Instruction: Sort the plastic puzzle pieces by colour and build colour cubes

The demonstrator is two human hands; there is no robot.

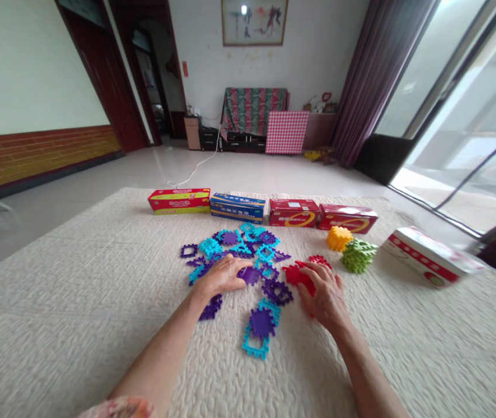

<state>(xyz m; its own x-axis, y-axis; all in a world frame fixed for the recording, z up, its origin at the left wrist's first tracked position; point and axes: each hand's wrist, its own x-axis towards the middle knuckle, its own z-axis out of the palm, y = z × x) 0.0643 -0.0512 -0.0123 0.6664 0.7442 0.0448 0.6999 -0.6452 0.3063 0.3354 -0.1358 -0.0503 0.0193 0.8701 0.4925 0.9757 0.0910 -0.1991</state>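
Note:
My left hand [224,275] rests on the pile of purple and cyan toothed plastic pieces, its fingers bent around the edge of a purple square [250,275]. Red pieces [292,274] lie under my right hand [324,290], whose fingers are spread over them. Another purple square [262,322] overlaps a cyan frame [255,347] nearer to me. To the right of my right hand stand a yellow stack [339,238] and a green stack [359,256] of toothed pieces.
Along the back of the quilted cover [78,273] stand a red-yellow box [179,201], a blue box [237,208] and two red boxes [294,213] [348,219]. A white-red box [433,255] sits at the right.

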